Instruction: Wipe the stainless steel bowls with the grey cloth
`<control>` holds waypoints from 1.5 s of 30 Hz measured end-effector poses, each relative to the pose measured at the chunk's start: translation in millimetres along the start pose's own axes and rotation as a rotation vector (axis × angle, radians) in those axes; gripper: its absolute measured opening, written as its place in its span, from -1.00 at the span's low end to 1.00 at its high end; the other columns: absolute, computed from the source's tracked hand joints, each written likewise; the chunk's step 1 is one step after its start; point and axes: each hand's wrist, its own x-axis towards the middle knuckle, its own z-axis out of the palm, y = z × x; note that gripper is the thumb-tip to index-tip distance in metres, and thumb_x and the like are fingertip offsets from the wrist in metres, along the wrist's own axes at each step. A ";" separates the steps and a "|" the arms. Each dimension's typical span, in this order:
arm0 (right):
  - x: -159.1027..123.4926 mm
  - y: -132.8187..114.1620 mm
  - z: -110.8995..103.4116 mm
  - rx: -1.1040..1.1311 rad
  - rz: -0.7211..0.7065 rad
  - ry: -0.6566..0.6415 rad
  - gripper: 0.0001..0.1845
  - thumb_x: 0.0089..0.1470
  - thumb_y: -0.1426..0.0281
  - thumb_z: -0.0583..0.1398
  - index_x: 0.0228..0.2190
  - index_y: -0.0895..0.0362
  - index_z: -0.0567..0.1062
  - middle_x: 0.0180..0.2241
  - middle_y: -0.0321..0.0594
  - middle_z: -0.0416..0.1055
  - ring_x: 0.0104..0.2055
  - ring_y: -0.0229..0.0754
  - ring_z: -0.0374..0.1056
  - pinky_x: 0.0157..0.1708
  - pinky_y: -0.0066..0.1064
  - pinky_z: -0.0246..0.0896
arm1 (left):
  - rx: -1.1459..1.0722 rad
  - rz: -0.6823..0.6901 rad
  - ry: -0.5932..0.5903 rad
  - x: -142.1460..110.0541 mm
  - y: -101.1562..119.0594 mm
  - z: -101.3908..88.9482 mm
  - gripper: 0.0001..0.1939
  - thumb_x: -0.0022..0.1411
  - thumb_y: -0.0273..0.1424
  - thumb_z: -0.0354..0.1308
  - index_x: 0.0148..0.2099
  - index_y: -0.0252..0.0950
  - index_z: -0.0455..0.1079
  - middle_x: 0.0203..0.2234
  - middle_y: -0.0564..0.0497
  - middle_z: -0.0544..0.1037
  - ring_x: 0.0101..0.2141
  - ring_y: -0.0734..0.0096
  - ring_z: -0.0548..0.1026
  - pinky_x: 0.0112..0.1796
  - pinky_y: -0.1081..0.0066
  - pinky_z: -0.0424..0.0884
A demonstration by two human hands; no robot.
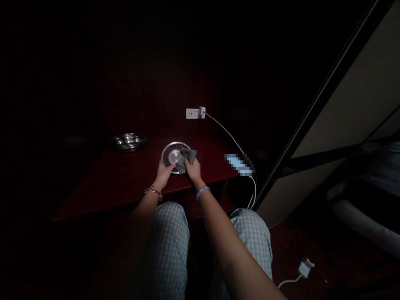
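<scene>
A shiny metal bowl (173,155) is tilted toward me over the front part of the dark red table. My left hand (163,174) grips its near left rim, with the thumb over the edge. My right hand (193,170) is closed on a grey cloth (188,156), which lies against the bowl's right rim and partly inside it. The fingers beneath the bowl are hidden. Further left on the table stand several metal bowls (128,142), seemingly nested in a stack.
A phone-like blurred device (239,164) lies at the table's right end, with a white cable running to a charger (201,111) in the wall socket (191,113). The table's front edge (125,204) is above my knees. A white plug (305,268) lies on the floor at right.
</scene>
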 end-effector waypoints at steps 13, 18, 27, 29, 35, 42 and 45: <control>1.2 -0.2 -0.1 0.005 0.014 0.003 -0.72 0.05 0.38 0.16 -0.17 0.13 0.49 -0.19 -0.18 0.54 -0.13 -0.14 0.45 -0.07 -0.37 0.30 | -0.012 0.004 0.032 1.3 -4.0 1.0 -0.38 -0.06 -0.62 0.24 0.09 -0.29 0.26 0.07 -0.13 0.42 0.08 0.27 0.37 0.17 0.21 0.15; 1.7 -0.7 1.0 -0.013 0.010 -0.010 -0.72 0.06 0.39 0.16 -0.16 0.15 0.49 -0.17 -0.14 0.53 -0.13 -0.13 0.45 -0.07 -0.37 0.29 | 0.001 -0.016 0.045 1.2 -1.2 0.8 -0.41 -0.05 -0.64 0.23 0.07 -0.29 0.27 0.05 -0.12 0.43 0.07 0.29 0.38 0.17 0.22 0.15; -0.2 -4.0 -0.3 0.006 -0.024 -0.011 -0.74 0.07 0.39 0.15 -0.18 0.17 0.50 -0.16 -0.12 0.52 -0.12 -0.13 0.44 -0.05 -0.37 0.28 | -0.021 -0.035 0.051 -0.8 0.6 1.4 -0.46 -0.04 -0.61 0.23 0.04 -0.30 0.28 0.03 -0.12 0.44 0.05 0.27 0.40 0.15 0.20 0.18; -1.0 -4.1 -1.0 0.003 -0.012 -0.011 -0.73 0.07 0.39 0.15 -0.18 0.16 0.50 -0.17 -0.13 0.53 -0.13 -0.12 0.45 -0.07 -0.37 0.29 | -0.027 -0.030 0.049 -1.1 0.8 1.7 -0.47 -0.04 -0.61 0.23 0.02 -0.29 0.28 0.01 -0.12 0.45 0.04 0.27 0.40 0.15 0.20 0.18; -2.0 -2.8 -1.6 0.018 -0.005 -0.006 -0.72 0.06 0.38 0.15 -0.17 0.15 0.50 -0.20 -0.16 0.54 -0.15 -0.13 0.45 -0.10 -0.37 0.31 | -0.018 -0.014 0.038 -1.3 0.6 1.9 -0.49 -0.04 -0.61 0.23 0.00 -0.30 0.29 -0.01 -0.12 0.46 0.02 0.27 0.42 0.14 0.20 0.19; 0.9 1.2 0.6 0.011 -0.004 0.001 -0.74 0.06 0.39 0.15 -0.19 0.17 0.50 -0.17 -0.12 0.53 -0.12 -0.12 0.45 -0.06 -0.37 0.29 | -0.005 -0.023 0.046 -0.6 0.9 2.3 -0.49 -0.04 -0.61 0.23 0.01 -0.30 0.29 -0.03 -0.11 0.48 0.02 0.27 0.42 0.14 0.19 0.19; 1.0 1.9 0.4 0.014 -0.012 0.001 -0.74 0.06 0.39 0.15 -0.19 0.17 0.50 -0.17 -0.11 0.52 -0.12 -0.13 0.45 -0.06 -0.36 0.29 | -0.006 -0.031 0.047 -0.6 0.8 2.1 -0.50 -0.04 -0.61 0.22 0.01 -0.30 0.29 -0.02 -0.11 0.47 0.02 0.27 0.42 0.14 0.19 0.19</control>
